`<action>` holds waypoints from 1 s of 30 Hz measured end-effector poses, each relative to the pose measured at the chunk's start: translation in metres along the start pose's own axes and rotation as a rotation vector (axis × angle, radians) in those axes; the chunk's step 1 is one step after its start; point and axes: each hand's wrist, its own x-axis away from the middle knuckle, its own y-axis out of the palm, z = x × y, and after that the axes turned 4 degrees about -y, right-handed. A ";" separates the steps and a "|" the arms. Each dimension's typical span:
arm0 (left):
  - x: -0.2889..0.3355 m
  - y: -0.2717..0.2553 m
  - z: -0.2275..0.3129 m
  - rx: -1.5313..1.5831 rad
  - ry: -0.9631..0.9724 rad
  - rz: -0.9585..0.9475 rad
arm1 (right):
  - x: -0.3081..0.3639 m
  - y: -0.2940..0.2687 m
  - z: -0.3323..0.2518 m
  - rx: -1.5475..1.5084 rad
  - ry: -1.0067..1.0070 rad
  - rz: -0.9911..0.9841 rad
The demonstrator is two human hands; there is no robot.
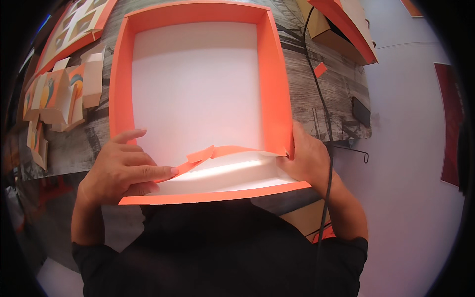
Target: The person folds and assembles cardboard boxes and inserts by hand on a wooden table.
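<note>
A large orange cardboard box [198, 13] with a white inside lies open on the table before me. Three of its walls stand up. On the near side, the front panel [222, 173] is partly unfolded, its white inner face showing and its orange edge toward my body. A small orange tab [200, 154] sticks up from the bent strip there. My left hand [123, 171] holds the near left corner, forefinger along the strip and thumb beneath; its little finger is raised. At the near right corner my right hand [309, 156] grips the box, its thumb inside the fold and its other fingers mostly hidden.
Several folded card inserts [54, 96] with printed pictures lie at the left, below an orange compartmented tray [74, 29]. More orange and brown boxes [341, 34] stand at the far right. A black cable [321, 89] hangs across the right side, near a dark phone-like object [361, 112].
</note>
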 end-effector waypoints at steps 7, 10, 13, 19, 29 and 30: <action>-0.001 0.001 -0.001 -0.045 0.008 -0.009 | -0.005 0.002 0.007 -0.071 0.053 0.018; 0.000 0.001 -0.001 -0.043 0.011 -0.011 | -0.005 -0.008 0.012 -0.213 0.056 -0.104; 0.003 0.002 -0.004 -0.044 0.010 -0.023 | -0.013 -0.029 0.024 -0.536 0.036 -0.327; -0.002 -0.005 0.002 -0.065 -0.020 -0.099 | -0.014 -0.042 0.056 -0.853 0.100 -0.268; 0.003 0.000 -0.003 -0.013 -0.025 -0.061 | 0.028 -0.037 -0.003 -0.253 -0.669 0.430; 0.002 -0.001 -0.004 -0.009 -0.022 -0.054 | 0.031 -0.032 -0.020 -0.119 -0.782 0.443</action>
